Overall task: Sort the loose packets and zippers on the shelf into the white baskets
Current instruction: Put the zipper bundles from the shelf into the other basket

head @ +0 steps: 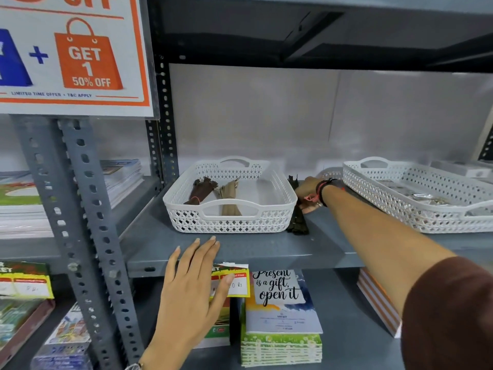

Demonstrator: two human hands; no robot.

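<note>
A white basket [230, 218] sits on the grey shelf [240, 249] and holds a dark brown zipper bundle [198, 189] and a tan zipper bundle [230, 194]. Just right of it a black zipper bundle [296, 220] lies on the shelf. My right hand [308, 192] is closed around the upper part of that black bundle. My left hand [192, 292] hovers flat, fingers apart, at the shelf's front edge, holding nothing. A second white basket [400, 206] at the right holds several shiny packets [424, 196].
A slotted grey upright [88, 209] stands to the left, under a sale sign [74, 54]. Notebooks and booklets [281, 316] fill the lower shelf. A price tag [234, 281] hangs on the shelf edge. Stacked books [120, 177] sit on the left-hand shelf.
</note>
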